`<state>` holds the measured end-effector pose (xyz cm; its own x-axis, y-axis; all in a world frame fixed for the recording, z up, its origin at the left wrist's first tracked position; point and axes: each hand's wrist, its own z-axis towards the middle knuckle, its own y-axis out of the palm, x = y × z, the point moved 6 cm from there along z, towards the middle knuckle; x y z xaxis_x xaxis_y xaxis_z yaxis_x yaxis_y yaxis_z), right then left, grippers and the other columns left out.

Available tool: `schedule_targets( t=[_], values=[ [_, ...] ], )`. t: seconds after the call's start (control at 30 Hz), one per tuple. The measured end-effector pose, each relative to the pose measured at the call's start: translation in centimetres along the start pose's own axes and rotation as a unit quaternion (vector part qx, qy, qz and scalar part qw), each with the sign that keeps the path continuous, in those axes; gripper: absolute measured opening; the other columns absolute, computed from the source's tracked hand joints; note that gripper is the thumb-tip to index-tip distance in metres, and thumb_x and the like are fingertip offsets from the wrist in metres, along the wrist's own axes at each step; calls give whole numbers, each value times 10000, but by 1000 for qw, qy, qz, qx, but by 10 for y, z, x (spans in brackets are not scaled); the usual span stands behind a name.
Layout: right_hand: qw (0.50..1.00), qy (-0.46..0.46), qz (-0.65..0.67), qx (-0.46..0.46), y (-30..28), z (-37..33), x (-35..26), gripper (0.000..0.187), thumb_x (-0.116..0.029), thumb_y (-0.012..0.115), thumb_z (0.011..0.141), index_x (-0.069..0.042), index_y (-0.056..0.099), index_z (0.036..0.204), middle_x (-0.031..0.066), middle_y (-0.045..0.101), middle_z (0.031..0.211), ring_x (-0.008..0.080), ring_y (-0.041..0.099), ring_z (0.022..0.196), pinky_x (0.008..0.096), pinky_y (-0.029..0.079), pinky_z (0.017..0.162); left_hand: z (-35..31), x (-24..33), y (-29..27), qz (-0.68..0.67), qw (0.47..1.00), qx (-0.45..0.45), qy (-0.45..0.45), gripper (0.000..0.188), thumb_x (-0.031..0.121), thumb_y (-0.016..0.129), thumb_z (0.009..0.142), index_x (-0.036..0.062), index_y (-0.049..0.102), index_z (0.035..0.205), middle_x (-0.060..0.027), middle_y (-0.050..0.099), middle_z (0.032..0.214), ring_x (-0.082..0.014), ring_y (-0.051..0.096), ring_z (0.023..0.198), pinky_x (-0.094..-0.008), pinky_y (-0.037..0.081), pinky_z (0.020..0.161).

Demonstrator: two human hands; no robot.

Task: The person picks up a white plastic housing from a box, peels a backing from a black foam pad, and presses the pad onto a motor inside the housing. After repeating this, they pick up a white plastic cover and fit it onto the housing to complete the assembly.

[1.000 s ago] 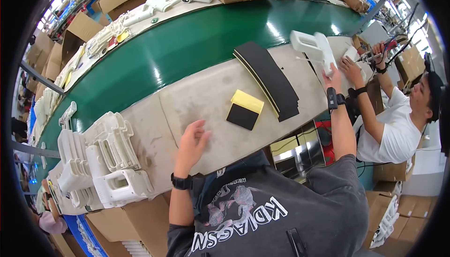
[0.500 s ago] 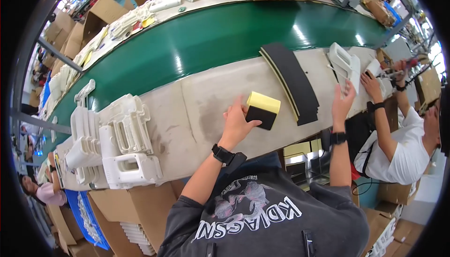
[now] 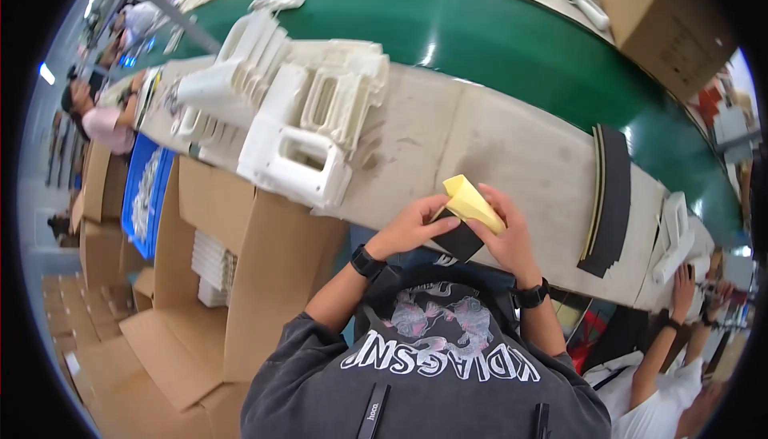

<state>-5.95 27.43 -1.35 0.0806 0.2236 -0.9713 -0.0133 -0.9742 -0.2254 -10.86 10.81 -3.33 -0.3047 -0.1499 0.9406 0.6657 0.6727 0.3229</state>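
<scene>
A small pad with a black face (image 3: 459, 244) and a yellow backing sheet (image 3: 472, 201) is held just in front of my body, near the table's front edge. My left hand (image 3: 412, 227) grips its left side, with the thumb over the black face. My right hand (image 3: 506, 235) is closed on the yellow side, which stands up and curls. I cannot tell whether the yellow sheet is partly separated from the black. To the right on the table lies a stack of curved black strips (image 3: 612, 199) with yellow edges, apart from both hands.
Several white plastic housings (image 3: 292, 163) are piled at the left of the table (image 3: 512, 147). Behind runs a green conveyor belt (image 3: 480, 39). Open cardboard boxes (image 3: 280, 279) and a blue crate (image 3: 148, 191) stand lower left. At the right, a co-worker's hands are near a white housing (image 3: 676, 235).
My right hand has come from beside the white housing at the right to the pad. The pad is nearer my body, its yellow side now raised. The view has swung left.
</scene>
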Motion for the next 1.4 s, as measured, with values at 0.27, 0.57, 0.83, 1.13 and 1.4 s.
schedule_targets(
  t=[0.27, 0.57, 0.83, 1.13, 1.4],
  values=[
    [943, -255, -146, -157, 43, 22, -58, 293, -121, 740, 835, -45, 659, 1106, 85, 682, 952, 241, 643, 854, 370, 489, 831, -43, 48, -6, 334, 942, -28, -23, 315, 212, 774, 836, 47, 678, 1087, -100, 654, 824, -148, 537, 672, -309, 462, 646],
    [952, 120, 228, 167, 7, -31, 39, 152, -187, 658, 966, -36, 655, 943, -32, 641, 794, 64, 609, 706, 224, 481, 617, -26, 42, 6, 224, 963, 130, 73, 157, 130, 736, 884, 0, 705, 967, -58, 720, 858, -113, 661, 781, -260, 509, 707],
    [905, 338, 70, 247, -117, -255, 142, 242, -250, 657, 960, -14, 690, 916, -10, 661, 815, 65, 600, 744, 254, 482, 654, 24, 7, -40, -25, 971, 220, 92, 180, 166, 637, 988, 4, 659, 1062, -21, 659, 960, -66, 579, 871, -236, 464, 800],
    [357, 766, -168, 508, 44, -869, 243, 453, -349, 520, 943, 40, 686, 1105, 173, 725, 1068, 313, 704, 962, 414, 528, 847, 42, -48, -34, 193, 977, 94, -12, 305, 134, 611, 996, -41, 572, 1242, -91, 660, 1092, -150, 621, 990, -293, 485, 925],
    [595, 755, -252, 106, 91, -732, 304, 212, -45, 599, 825, 42, 689, 996, 141, 711, 895, 239, 680, 723, 360, 527, 636, 44, -9, -19, 177, 982, 62, 26, 448, 8, 581, 968, -25, 482, 1403, -84, 637, 1102, -141, 598, 976, -272, 473, 909]
  ],
)
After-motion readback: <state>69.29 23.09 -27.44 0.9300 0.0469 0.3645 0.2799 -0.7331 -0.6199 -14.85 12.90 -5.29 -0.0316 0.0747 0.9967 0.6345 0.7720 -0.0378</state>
